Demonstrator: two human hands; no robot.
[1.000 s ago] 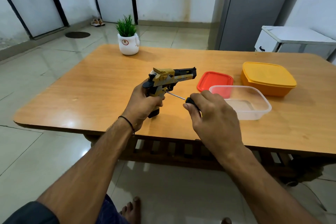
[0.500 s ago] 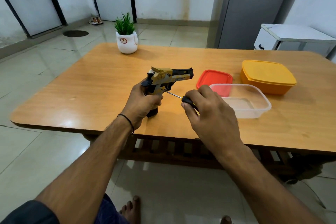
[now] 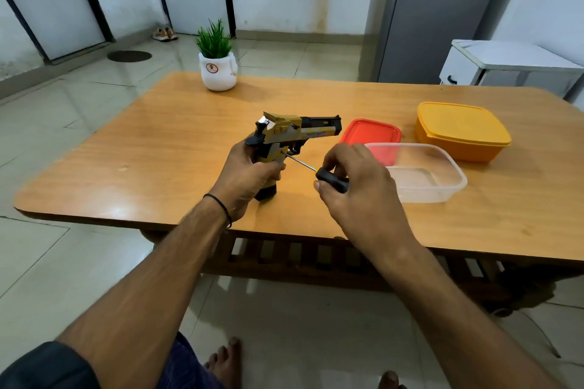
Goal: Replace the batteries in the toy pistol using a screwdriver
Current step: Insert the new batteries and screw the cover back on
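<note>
Over our wooden table [image 3: 158, 148] on a tiled floor, our left hand [image 3: 249, 175] grips the toy pistol [image 3: 294, 136]; our right hand [image 3: 360, 196] clasps the screwdriver [image 3: 328, 181], tip seemingly touching the grip.

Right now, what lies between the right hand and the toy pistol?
In the head view, only the thin metal shaft of the screwdriver spans that gap, from the right hand to the toy pistol gripped by the left hand.

One head-worn wide-angle view looks forward and down from the near edge of the desk [image 3: 158, 148], close over both forearms, facing the wall at 12 o'clock.
</note>
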